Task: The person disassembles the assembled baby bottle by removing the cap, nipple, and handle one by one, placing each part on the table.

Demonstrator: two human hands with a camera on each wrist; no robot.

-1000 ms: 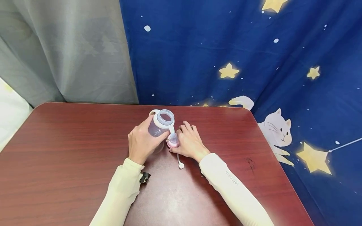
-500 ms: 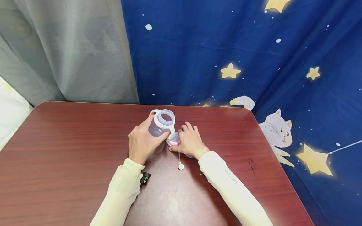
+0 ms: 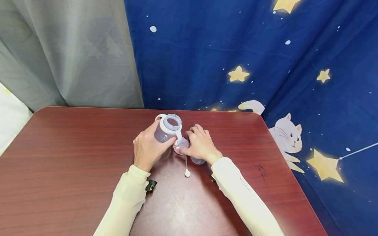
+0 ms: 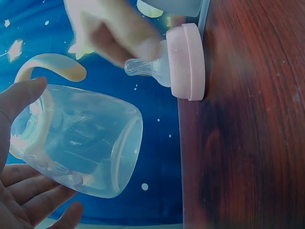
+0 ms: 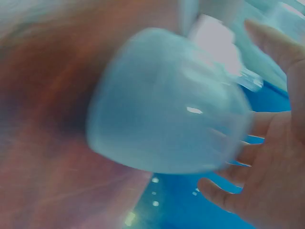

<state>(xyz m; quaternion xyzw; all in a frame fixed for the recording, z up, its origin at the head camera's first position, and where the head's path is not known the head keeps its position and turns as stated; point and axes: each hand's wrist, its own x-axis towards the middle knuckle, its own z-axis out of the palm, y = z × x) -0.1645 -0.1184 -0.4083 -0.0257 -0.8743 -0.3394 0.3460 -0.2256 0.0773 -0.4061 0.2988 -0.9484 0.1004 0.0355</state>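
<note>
My left hand (image 3: 148, 147) grips a clear baby bottle (image 4: 86, 138) with white side handles. The bottle is raised above the table and its uncapped mouth faces up in the head view. A pink collar (image 4: 193, 62) with a clear teat (image 4: 140, 67) stands on the table just right of the bottle. From it a thin straw with a white weighted end (image 3: 187, 173) reaches toward me. My right hand (image 3: 202, 144) hovers over the collar, fingers apart and loosely bent; whether the thumb touches the teat cannot be told. A translucent domed cap (image 5: 167, 105) sits under that hand.
The reddish-brown wooden table (image 3: 73, 170) spreads out on all sides of the hands. Behind its far edge hang a grey curtain (image 3: 88, 55) and a blue star-patterned curtain (image 3: 192, 55). A small black object (image 3: 151, 186) is at the left sleeve.
My right hand has shifted slightly right and away from the pink collar, and more of the domed cap shows beneath it. The left hand keeps the bottle in the same place.
</note>
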